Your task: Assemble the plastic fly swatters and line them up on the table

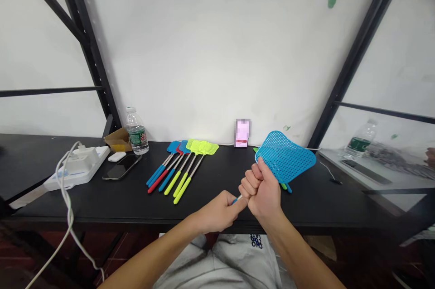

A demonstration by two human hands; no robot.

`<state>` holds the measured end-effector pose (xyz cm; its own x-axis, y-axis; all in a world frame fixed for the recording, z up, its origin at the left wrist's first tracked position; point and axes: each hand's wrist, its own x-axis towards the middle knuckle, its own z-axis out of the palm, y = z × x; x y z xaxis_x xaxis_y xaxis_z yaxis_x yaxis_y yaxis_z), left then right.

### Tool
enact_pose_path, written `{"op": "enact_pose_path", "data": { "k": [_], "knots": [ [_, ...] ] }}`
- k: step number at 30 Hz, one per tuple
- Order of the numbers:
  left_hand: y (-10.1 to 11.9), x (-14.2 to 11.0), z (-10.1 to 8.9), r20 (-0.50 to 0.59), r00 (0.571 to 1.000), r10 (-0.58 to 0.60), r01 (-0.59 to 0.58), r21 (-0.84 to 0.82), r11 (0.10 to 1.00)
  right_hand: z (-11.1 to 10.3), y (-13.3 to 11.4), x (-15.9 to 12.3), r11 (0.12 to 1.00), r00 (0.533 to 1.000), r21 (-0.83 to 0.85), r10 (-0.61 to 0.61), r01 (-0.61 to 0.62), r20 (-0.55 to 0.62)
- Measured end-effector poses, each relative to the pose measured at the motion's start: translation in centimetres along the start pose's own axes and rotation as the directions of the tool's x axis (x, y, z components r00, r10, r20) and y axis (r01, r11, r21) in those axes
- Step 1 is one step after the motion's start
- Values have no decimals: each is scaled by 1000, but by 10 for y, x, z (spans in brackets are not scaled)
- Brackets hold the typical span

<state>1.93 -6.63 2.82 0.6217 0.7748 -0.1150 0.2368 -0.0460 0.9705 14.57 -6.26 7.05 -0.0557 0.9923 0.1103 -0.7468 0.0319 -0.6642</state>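
Our left hand (220, 212) pinches the handle (234, 201) and our right hand (263, 189) wraps its fingers just below the head of a blue fly swatter (285, 155) over the black table (136, 209), beyond which a green-labelled plastic bottle (137, 137) stands beside a cardboard box (118, 138), contents unclear.

Workshop-like bay, black metal frame (89, 49), black worktop (224, 171), white wall (210, 53)

One held blue swatter (285, 157); three yellow-green swatters (182, 190); one red swatter (158, 181); two hands (265, 189).
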Motion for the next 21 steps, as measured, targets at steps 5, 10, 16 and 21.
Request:
{"op": "enact_pose_path", "data": {
  "k": [5, 10, 16, 21],
  "knots": [
    [-3, -2, -8, 211, 977, 32, 29, -281, 959, -3, -8, 2, 1000, 999, -6, 12, -12, 36],
    [-3, 4, -6, -59, 991, 122, -129, -117, 985, -7, -5, 10, 995, 992, 51, -86, 82, 87],
    [-2, 7, 1, -259, 925, 279, -244, 158, 957, 1, 14, 6, 990, 991, 59, -130, 129, 12],
    [-5, 3, 11, -252, 907, 337, -265, 280, 923, -1, 14, 5, 990, 986, 13, -135, 137, -97]
  ]
}}
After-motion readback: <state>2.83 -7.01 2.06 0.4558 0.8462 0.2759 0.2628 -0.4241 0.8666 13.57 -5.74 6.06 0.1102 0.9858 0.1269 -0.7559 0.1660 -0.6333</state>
